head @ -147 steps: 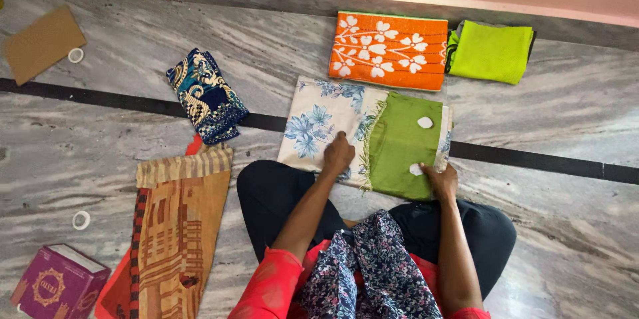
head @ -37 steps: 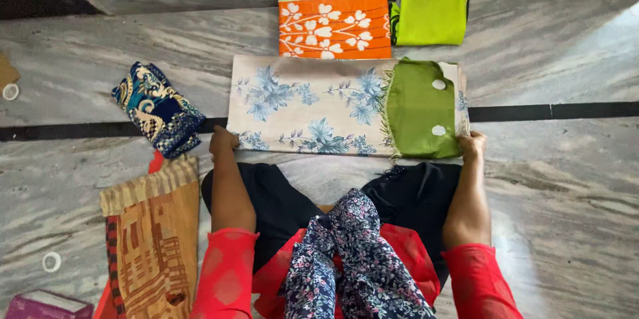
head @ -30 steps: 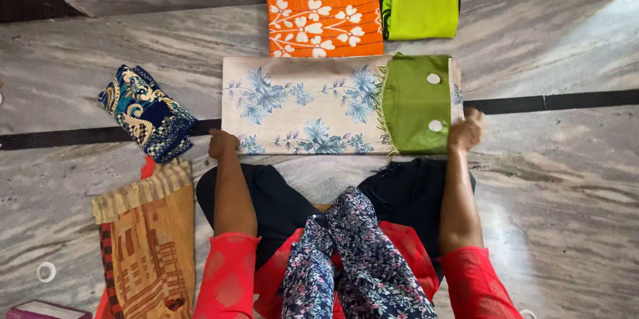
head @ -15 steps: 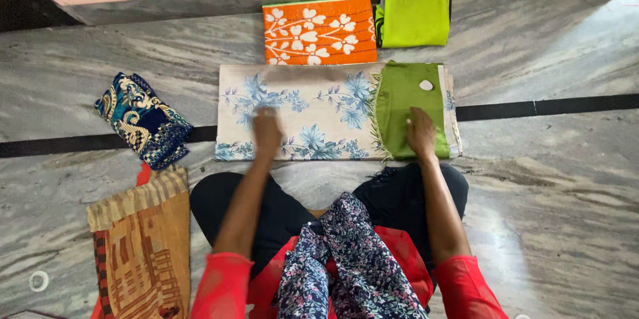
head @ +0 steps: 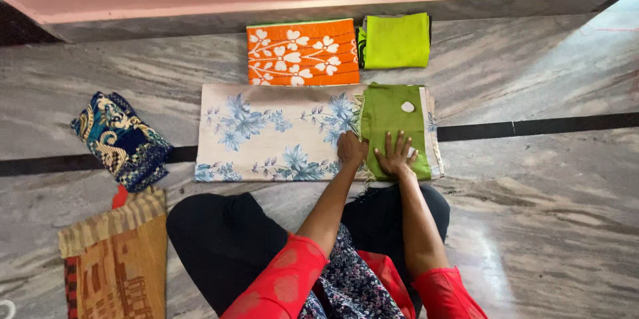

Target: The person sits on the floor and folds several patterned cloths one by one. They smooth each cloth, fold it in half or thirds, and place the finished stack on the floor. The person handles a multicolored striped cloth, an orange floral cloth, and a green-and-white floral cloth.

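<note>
A long folded cream cloth with blue flowers lies on the marble floor in front of me. Its right end is a green panel with a fringe and white oval spots. My left hand rests on the cloth just left of the fringe, fingers curled. My right hand lies flat on the green panel's near part with its fingers spread. The two hands are almost side by side. Neither grips anything.
Behind the cloth lie a folded orange cloth with white flowers and a folded lime-green cloth, near a pink wall. A rolled dark-blue patterned cloth lies at the left, a brown striped cloth at the near left.
Both hands left the cloth's near corners and came together at the fringe. The left hand slid right across the floral part; the right hand moved left onto the green panel.
</note>
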